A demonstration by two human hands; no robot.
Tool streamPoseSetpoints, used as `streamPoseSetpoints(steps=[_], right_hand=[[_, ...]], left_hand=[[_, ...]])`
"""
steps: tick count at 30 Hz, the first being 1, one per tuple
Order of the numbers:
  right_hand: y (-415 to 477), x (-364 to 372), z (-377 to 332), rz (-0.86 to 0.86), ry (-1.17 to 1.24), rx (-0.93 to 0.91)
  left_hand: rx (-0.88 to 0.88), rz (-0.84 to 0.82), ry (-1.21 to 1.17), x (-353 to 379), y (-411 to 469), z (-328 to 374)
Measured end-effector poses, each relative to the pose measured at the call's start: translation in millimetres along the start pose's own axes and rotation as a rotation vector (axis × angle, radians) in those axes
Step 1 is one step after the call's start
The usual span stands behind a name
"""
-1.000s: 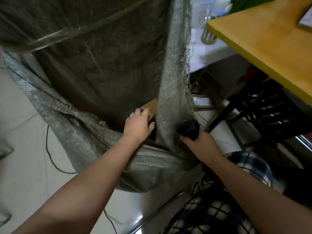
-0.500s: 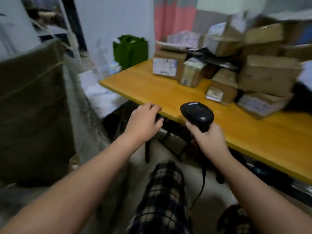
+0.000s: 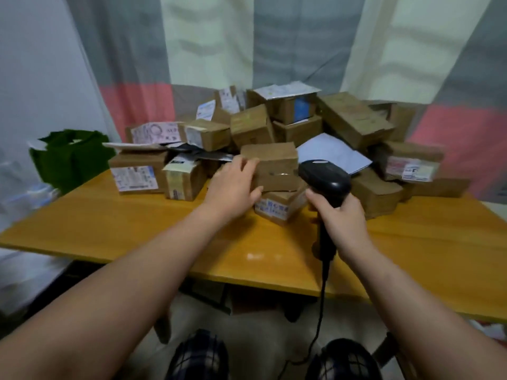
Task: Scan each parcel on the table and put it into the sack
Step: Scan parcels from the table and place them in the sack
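Observation:
A heap of several brown cardboard parcels with white labels fills the back of the yellow wooden table [image 3: 137, 229]. My left hand [image 3: 233, 185] reaches over the table with fingers spread, its fingertips against the left side of a plain brown parcel [image 3: 277, 165] that sits on top of a labelled parcel [image 3: 277, 209]. My right hand [image 3: 343, 215] grips the handle of a black barcode scanner [image 3: 325, 176], whose head points towards that parcel. The scanner's black cable [image 3: 319, 311] hangs down off the table's front edge. The sack is out of view.
A green bag [image 3: 71, 157] stands left of the table by the wall. A white sheet [image 3: 334, 154] lies among the parcels. Striped curtains hang behind. My knees in checked trousers [image 3: 197, 357] show under the table's front edge.
The view swung from the sack on the left to the table. My left hand came out of the sack and reached forward to the plain brown parcel. My right hand kept the scanner.

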State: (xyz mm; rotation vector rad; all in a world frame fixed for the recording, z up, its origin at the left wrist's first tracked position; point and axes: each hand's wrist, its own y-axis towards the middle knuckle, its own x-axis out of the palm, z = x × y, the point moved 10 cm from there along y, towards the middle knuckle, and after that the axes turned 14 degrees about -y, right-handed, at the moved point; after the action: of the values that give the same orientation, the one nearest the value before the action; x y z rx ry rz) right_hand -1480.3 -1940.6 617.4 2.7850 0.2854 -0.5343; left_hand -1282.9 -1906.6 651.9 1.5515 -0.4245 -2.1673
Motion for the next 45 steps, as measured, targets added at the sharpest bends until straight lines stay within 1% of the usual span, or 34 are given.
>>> streamPoseSetpoints(steps=[2,6,8,10,14,18,20,24,25,26,29,33,37,39,41,43,45], right_hand=[[21.8,0.5,-7.1,0.005,0.059,0.012],[54.9,15.4,-14.6,-0.040,0.151,0.083],[63.3,25.8,-11.8,-0.082,0.195,0.134],[66.2,33.3,-6.7,-0.105,0.228,0.175],[61.1,30.5,2.4,-0.085,0.324,0.203],[44.9,35.5,11.1,-0.146,0.398,0.207],[35.7,41.1,13.4,-0.176,0.407,0.206],[15.3,54.3,14.0,-0.232,0.437,0.214],[9.8,58.2,14.5,-0.247,0.431,0.217],[4.2,61.4,15.0,-0.254,0.419,0.220],[-10.3,69.0,22.4,-0.247,0.337,0.225],[-31.2,84.6,36.7,-0.315,0.259,0.258],[-39.6,91.8,41.6,-0.366,0.280,0.293],[-41.0,94.1,43.2,-0.393,0.303,0.324],[-42.0,95.9,42.5,-0.408,0.352,0.343],[-40.5,95.6,41.0,-0.395,0.427,0.344],[-37.3,91.3,39.1,-0.340,0.487,0.338]], left_hand=[[-0.063,-0.006,-0.056,1.4,22.0,-7.7],[-0.391,-0.015,-0.395,16.1,43.6,-51.4],[-0.467,-0.020,-0.537,23.9,44.5,-61.7],[-0.501,0.000,-0.665,26.5,41.2,-63.5],[-0.537,0.112,-0.899,20.1,23.3,-69.6],[-0.503,0.111,-1.111,15.5,-5.4,-70.4],[-0.543,0.109,-1.189,17.3,-19.9,-75.1],[-0.685,0.163,-1.264,18.2,-42.3,-96.6],[-0.702,0.176,-1.256,16.7,-46.9,-100.8],[-0.714,0.180,-1.200,13.3,-51.5,-104.3],[-0.734,0.124,-0.989,11.5,-64.8,-112.6],[-0.779,0.039,-0.938,17.9,-80.1,-109.4],[-0.827,-0.004,-0.889,21.9,-87.6,-113.5],[-0.804,0.002,-0.854,19.2,-88.4,-116.4],[-0.710,0.007,-0.826,14.5,-87.6,-113.9],[-0.594,-0.005,-0.874,13.1,-87.7,-106.8],[-0.547,-0.006,-0.954,13.5,-90.4,-105.5]])
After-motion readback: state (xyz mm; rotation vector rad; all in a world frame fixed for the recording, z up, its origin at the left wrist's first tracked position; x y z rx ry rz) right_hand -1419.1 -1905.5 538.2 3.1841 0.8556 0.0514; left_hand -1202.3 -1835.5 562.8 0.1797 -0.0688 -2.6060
